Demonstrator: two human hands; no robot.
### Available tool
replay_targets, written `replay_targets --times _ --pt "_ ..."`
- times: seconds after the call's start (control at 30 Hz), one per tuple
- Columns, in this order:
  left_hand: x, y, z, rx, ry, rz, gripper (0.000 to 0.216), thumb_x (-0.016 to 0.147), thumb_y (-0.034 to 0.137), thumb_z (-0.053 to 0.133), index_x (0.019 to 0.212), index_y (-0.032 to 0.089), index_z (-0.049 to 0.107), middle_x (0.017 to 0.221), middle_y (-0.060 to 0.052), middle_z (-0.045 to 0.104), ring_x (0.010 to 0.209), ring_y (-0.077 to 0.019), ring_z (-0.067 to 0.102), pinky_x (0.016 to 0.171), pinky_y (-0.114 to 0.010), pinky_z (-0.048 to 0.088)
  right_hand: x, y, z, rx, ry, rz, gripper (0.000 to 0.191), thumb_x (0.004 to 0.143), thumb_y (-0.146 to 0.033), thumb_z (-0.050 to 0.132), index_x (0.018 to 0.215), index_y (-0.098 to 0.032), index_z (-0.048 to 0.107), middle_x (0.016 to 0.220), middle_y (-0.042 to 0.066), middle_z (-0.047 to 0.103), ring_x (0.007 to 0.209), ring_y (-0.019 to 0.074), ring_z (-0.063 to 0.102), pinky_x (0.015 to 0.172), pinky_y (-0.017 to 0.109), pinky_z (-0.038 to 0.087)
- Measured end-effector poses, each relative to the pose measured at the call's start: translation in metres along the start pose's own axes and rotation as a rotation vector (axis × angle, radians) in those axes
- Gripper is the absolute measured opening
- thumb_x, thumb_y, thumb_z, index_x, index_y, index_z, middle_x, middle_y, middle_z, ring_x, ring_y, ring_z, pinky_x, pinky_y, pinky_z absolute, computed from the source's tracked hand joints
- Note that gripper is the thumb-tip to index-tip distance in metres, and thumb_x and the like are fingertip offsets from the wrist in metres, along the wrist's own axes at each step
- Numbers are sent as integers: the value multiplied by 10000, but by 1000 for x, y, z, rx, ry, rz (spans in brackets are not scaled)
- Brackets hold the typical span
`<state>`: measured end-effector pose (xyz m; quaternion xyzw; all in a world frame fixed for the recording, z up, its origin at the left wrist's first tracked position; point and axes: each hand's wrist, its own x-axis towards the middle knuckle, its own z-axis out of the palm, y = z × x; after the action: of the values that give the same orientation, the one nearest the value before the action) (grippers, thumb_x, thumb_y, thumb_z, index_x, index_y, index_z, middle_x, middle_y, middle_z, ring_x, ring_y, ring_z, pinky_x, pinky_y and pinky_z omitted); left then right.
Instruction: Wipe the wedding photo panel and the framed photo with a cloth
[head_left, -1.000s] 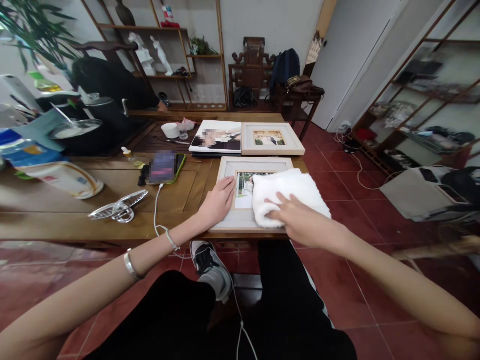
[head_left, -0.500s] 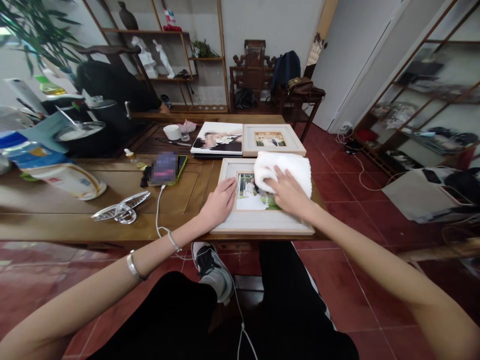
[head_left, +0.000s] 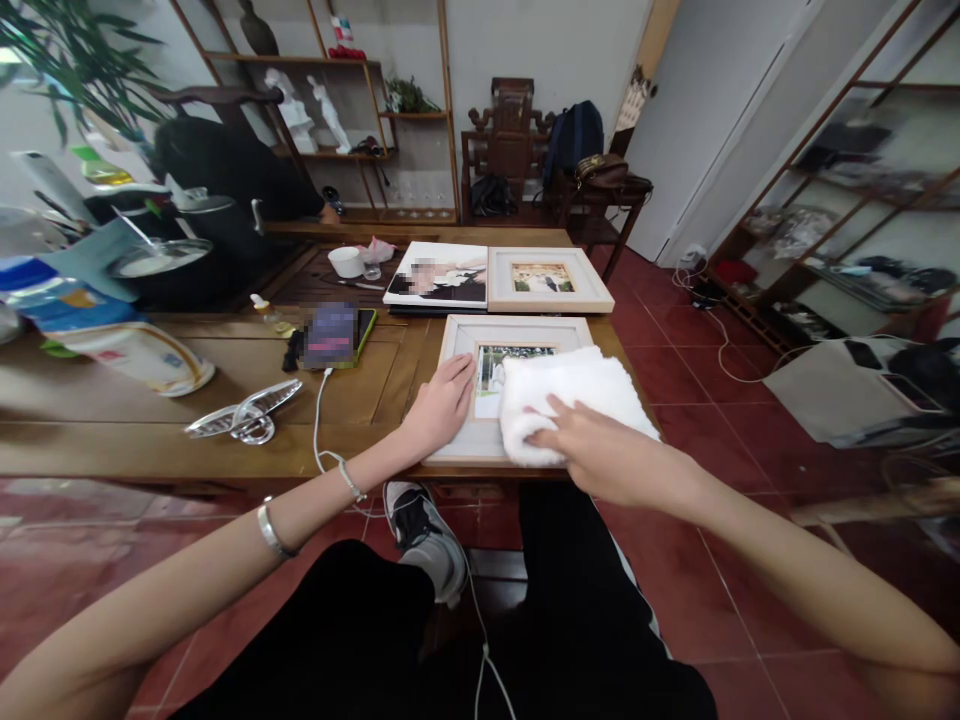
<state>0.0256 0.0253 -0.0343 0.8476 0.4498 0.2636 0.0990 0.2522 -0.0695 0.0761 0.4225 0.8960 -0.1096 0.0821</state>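
A white-bordered picture frame (head_left: pixel 469 437) lies flat near the table's front edge, with a photo partly visible in its middle. My left hand (head_left: pixel 442 402) rests along the left border of this frame, fingers stretched out over it. On the frame's lower right, my right hand (head_left: pixel 600 445) presses a fluffy white cloth (head_left: pixel 577 385), its fingers bunched into the fabric. The cloth hides the right half of the photo and hangs over the right border.
Behind lie a second framed photo (head_left: pixel 551 300) and a large photo print (head_left: pixel 439 272). To the left are a phone (head_left: pixel 334 335) with a white cable, a clear hair claw (head_left: pixel 247 412), a dropper bottle (head_left: pixel 271 315) and a leaning blue-capped bottle (head_left: pixel 112 335). A white cup (head_left: pixel 346 263) stands farther back.
My right hand has slid the white cloth toward me, from the frame's upper right to its lower right. More of the top border shows. My left hand has stayed in place.
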Motion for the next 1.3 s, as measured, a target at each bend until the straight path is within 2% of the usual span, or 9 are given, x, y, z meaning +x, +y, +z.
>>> replay_targets --times 0.1,0.23,0.4,0.57,0.67,0.83,1.03,1.17,1.3 --pt "0 0 0 7 -3 -2 431 979 225 331 1354 97 501 1433 -173 484 1372 -262 402 1116 -483 384 -22 -19 -5 92 -21 -81 635 685 45 407 1237 -186 620 1325 130 592 1307 317 457 1028 472 413" --pt "0 -1 0 14 -15 -1 435 981 227 327 1357 91 498 1443 -172 475 1377 -264 395 1116 -486 382 -14 -21 10 129 75 -92 697 675 39 426 1304 -225 568 1485 79 452 1409 303 324 1120 513 318" --pt "0 -2 0 7 3 13 430 975 217 331 1356 113 502 1436 -166 484 1373 -262 402 1111 -502 385 36 24 31 31 234 32 715 689 51 421 1356 -186 523 1542 112 363 1445 321 241 1145 548 245" --pt "0 -1 -2 9 -16 6 442 974 215 329 1367 92 489 1442 -175 473 1373 -267 397 1119 -493 381 87 79 19 -69 400 179 705 717 70 434 1395 -119 465 1482 186 431 1454 333 207 1130 542 248" --pt "0 0 -3 3 -23 -10 448 973 221 334 1369 78 486 1446 -181 466 1375 -272 394 1124 -484 378 106 88 12 -132 408 225 719 709 103 410 1392 -115 472 1513 170 394 1452 376 178 1119 590 217" --pt "0 1 -3 1 -12 8 437 975 218 335 1360 84 494 1433 -179 480 1370 -264 403 1121 -472 386 95 57 15 -167 262 166 679 732 87 395 1349 -158 535 1519 139 393 1402 424 265 1041 644 291" --pt "0 1 -2 14 -6 2 434 976 219 330 1360 102 494 1436 -170 482 1371 -263 404 1111 -487 394 25 -1 9 -111 44 -3 589 716 48 431 1246 -133 614 1467 167 459 1341 411 383 987 583 402" --pt "0 2 -2 12 -11 -2 443 974 214 323 1365 85 488 1438 -176 478 1371 -262 403 1114 -481 391 -6 -21 7 -15 53 -124 614 690 53 434 1235 -160 620 1467 123 473 1365 366 381 1045 548 388" --pt "0 1 -2 5 -11 -5 440 976 225 331 1367 100 490 1442 -172 477 1370 -267 404 1107 -497 396 5 -12 16 30 129 -83 706 674 63 418 1322 -180 554 1513 120 408 1408 348 317 1070 556 363"
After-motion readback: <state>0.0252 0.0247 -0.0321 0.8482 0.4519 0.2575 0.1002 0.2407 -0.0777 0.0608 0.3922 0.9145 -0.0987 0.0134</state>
